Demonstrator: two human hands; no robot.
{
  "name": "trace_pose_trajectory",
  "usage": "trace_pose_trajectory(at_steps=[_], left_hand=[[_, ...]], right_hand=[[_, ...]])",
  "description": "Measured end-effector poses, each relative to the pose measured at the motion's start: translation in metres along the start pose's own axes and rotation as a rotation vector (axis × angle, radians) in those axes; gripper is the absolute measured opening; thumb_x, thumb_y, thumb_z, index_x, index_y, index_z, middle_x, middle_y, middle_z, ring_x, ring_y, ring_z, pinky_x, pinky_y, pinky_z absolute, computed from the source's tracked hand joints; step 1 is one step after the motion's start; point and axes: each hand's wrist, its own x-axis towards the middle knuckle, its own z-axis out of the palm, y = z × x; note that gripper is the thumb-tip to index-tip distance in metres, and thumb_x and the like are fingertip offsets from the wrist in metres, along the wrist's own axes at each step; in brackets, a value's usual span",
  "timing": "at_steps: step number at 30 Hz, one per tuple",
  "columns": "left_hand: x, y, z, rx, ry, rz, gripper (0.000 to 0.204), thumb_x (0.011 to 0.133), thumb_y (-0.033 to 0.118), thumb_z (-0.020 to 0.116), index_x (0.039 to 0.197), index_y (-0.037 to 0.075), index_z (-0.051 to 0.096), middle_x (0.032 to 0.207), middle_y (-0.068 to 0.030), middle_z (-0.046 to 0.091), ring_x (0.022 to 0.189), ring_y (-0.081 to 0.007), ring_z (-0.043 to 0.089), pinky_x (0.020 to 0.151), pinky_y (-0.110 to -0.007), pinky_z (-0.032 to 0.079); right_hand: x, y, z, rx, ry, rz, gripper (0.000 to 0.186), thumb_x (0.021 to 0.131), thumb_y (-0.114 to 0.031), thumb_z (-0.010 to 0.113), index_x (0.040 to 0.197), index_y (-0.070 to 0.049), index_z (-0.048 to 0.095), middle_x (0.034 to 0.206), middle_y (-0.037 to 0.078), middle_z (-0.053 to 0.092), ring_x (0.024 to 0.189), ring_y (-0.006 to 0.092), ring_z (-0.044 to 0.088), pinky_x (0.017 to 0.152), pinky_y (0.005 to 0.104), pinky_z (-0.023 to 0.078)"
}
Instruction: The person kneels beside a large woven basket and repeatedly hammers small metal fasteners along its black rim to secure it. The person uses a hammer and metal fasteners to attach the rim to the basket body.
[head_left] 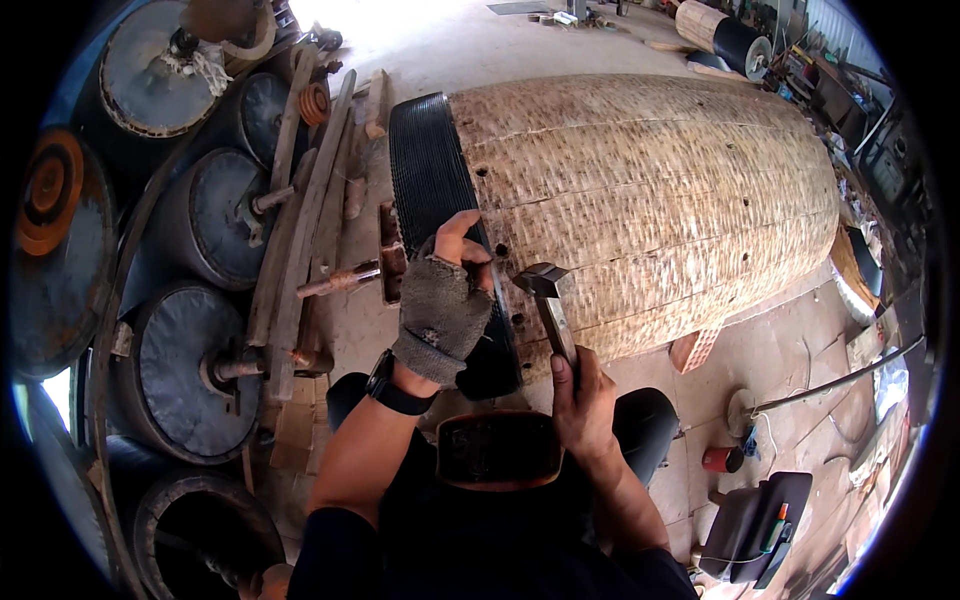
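A large drum point(640, 200) clad in pale, rough wooden slats lies on its side in front of me. Dark holes dot its surface, and a black ribbed band point(425, 150) wraps its left end. My left hand point(445, 300), in a grey fingerless glove, rests over the band's edge where it meets the wood. Its fingers are curled together there; whatever they pinch is hidden. Gripped by the handle in my bare right hand point(585, 400) is a hammer point(548, 290), its metal head above the slats just right of my left hand.
Several dark drums point(195, 370) with grey end discs are stacked at the left, long wooden beams point(310, 220) beside them. A brick point(695, 350) sits against the big drum's near side. At lower right are a red can point(722, 459) and a dark box-like seat point(755, 530).
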Motion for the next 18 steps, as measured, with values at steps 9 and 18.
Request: trace_pose_trajectory(at_steps=[9,18], left_hand=[[0.004,0.006,-0.004,0.020,-0.021,-0.049,0.062,0.079,-0.008,0.063,0.137,0.006,0.047,0.088,-0.0066,0.059,0.071,-0.0168,0.062,0.064,-0.031,0.052],[0.008,-0.001,0.016,0.393,0.070,0.127,0.074,0.075,-0.005,0.069,0.142,0.005,0.042,0.089,-0.0086,0.058,0.074,-0.0194,0.062,0.066,-0.032,0.054]], right_hand=[[0.010,0.000,0.000,0.006,0.005,-0.019,0.023,0.100,-0.019,0.061,0.111,0.000,0.055,0.078,0.026,0.064,0.071,0.0485,0.064,0.059,0.0511,0.049],[0.025,-0.013,0.004,-0.102,-0.010,-0.090,0.023,0.101,-0.017,0.058,0.114,0.001,0.052,0.071,0.026,0.062,0.063,0.0479,0.062,0.053,0.0511,0.047]])
